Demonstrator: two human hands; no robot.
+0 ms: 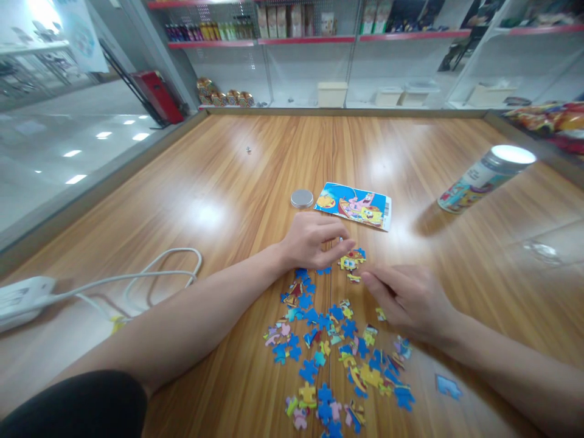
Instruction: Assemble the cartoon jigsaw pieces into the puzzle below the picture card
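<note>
Many loose jigsaw pieces (pixel 335 353), mostly blue and yellow, lie scattered on the wooden table (pixel 237 182) in front of me. A small joined cluster of yellow pieces (pixel 350 261) sits just beyond the pile. My left hand (pixel 312 242) rests knuckles-up beside that cluster, its fingertips pinched together against it. My right hand (pixel 408 298) lies low on the table to the right, fingers curled and reaching toward a small piece (pixel 354 278) beneath the cluster. Whether either hand holds a piece is hidden.
A cartoon reference picture (pixel 354 205) and a round metal lid (pixel 302 198) lie beyond the hands. A printed can (pixel 483 177) stands at the right. A white power strip (pixel 20 298) with its cable (pixel 150 277) lies at the left. Shelves line the back wall.
</note>
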